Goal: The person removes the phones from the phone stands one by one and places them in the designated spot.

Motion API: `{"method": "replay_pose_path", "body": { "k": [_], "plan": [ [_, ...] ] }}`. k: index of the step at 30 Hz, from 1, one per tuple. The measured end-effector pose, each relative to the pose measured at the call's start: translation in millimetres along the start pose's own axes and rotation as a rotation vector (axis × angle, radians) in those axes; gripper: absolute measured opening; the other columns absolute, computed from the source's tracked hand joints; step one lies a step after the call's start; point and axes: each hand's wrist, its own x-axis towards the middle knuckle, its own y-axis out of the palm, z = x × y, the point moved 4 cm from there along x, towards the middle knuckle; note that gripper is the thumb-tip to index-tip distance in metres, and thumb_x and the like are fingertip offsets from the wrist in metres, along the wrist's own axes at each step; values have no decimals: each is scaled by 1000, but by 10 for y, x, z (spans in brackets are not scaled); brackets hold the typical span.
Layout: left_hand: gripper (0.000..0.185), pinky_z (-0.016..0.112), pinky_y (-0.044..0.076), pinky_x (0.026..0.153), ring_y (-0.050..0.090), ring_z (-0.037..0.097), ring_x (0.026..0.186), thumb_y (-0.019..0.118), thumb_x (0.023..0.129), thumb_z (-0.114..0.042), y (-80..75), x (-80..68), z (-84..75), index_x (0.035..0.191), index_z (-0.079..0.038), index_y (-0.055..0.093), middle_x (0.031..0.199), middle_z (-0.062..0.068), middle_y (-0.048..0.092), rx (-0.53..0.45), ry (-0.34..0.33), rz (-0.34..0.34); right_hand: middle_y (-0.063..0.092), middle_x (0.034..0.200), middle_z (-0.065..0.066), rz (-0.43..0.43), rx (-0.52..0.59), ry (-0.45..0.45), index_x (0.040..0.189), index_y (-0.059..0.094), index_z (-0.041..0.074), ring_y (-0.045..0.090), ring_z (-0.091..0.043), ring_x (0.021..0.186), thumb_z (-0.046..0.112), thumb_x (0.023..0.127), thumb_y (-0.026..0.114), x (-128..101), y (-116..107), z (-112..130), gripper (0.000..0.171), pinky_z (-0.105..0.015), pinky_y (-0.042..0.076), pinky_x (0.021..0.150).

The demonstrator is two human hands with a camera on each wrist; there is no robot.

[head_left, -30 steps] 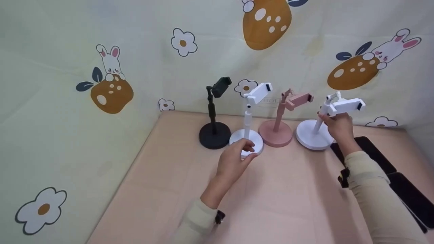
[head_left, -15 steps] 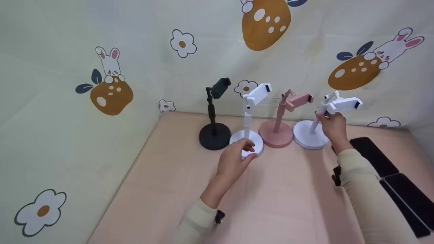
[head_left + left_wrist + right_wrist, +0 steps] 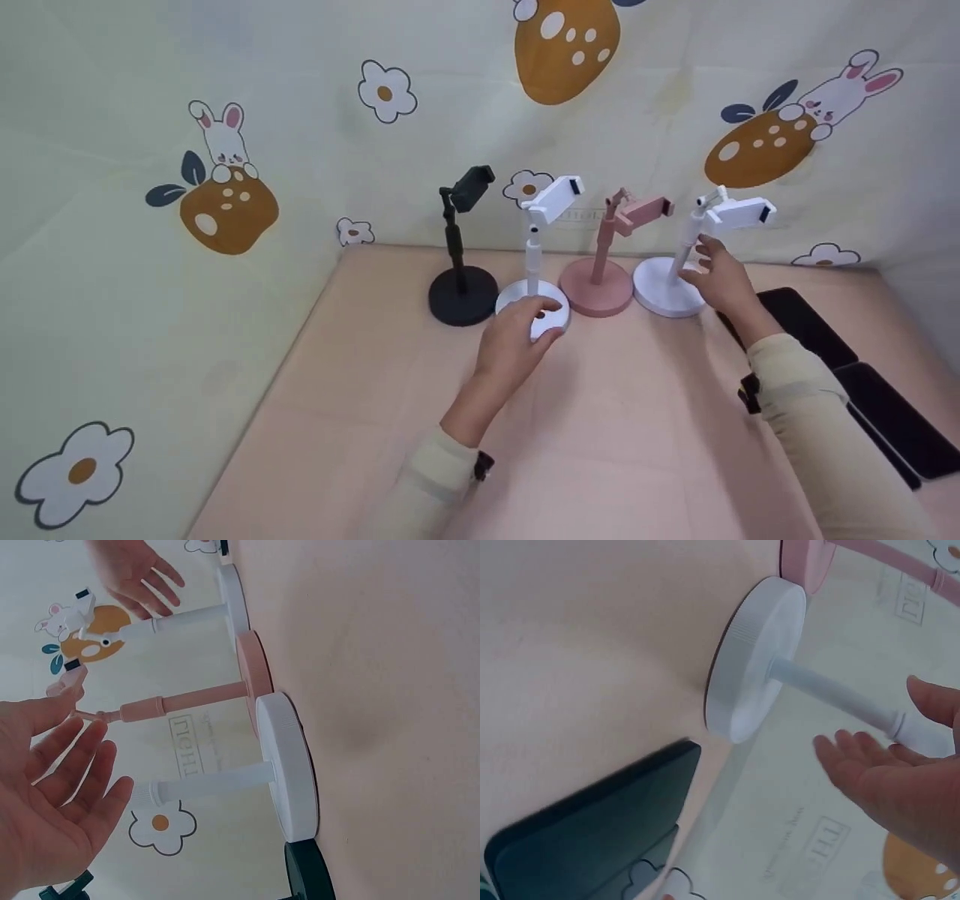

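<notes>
Four phone stands would exceed my count, so several phone stands line the back of the table in a row. From the left come a black stand (image 3: 463,297), a white stand (image 3: 533,259), a pink stand (image 3: 597,289) and a second white stand (image 3: 663,289). My left hand (image 3: 512,341) hovers in front of the left white stand, overlapping its base in the head view; the left wrist view shows its fingers spread, holding nothing. Beside the right white stand's post, my right hand (image 3: 724,281) has its thumb and fingers parted, with no grip on the post (image 3: 832,694).
Flat black slabs that look like phones, one (image 3: 808,324) behind another (image 3: 900,420), lie on the right of the table (image 3: 600,435). A patterned cloth backdrop (image 3: 450,45) rises right behind the stands.
The right white stand has shifted left, close to the pink stand, with my right hand gripping its post. Those fingers have now come off it. My left hand stays about where it was.
</notes>
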Motion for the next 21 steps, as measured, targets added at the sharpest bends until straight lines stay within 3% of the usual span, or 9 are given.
{"method": "replay_pose_path", "body": {
  "k": [6, 11, 15, 21],
  "plan": [
    [45, 45, 46, 110, 55, 19, 132, 74, 90, -35, 59, 68, -15, 132, -27, 59, 140, -5, 60, 75, -6, 70, 7, 164, -30, 37, -138, -38, 159, -4, 3, 14, -53, 149, 33, 95, 68, -200, 117, 94, 101, -68, 22, 115],
    [54, 40, 46, 110, 44, 20, 142, 73, 90, -37, 85, 116, -35, 140, -27, 54, 153, -6, 47, 169, 49, 81, 14, 164, -27, -7, -213, -142, 159, 3, 6, 20, -51, 148, 39, 90, 73, -405, 173, 204, 104, -70, 24, 113],
    [64, 42, 41, 115, 32, 22, 149, 72, 91, -41, 88, 149, -36, 148, -27, 47, 162, -5, 34, 264, 60, 91, 14, 163, -30, -32, -345, -209, 159, 6, 3, 22, -54, 146, 48, 89, 71, -528, 205, 258, 105, -71, 24, 112],
    [84, 48, 27, 123, 18, 27, 155, 65, 90, -57, 119, 172, -42, 158, -26, 26, 169, -1, 16, 413, 61, 130, 3, 165, -27, -8, -485, -221, 160, 2, 8, 9, -54, 149, 64, 88, 62, -672, 247, 323, 109, -79, 8, 110]
  ]
}}
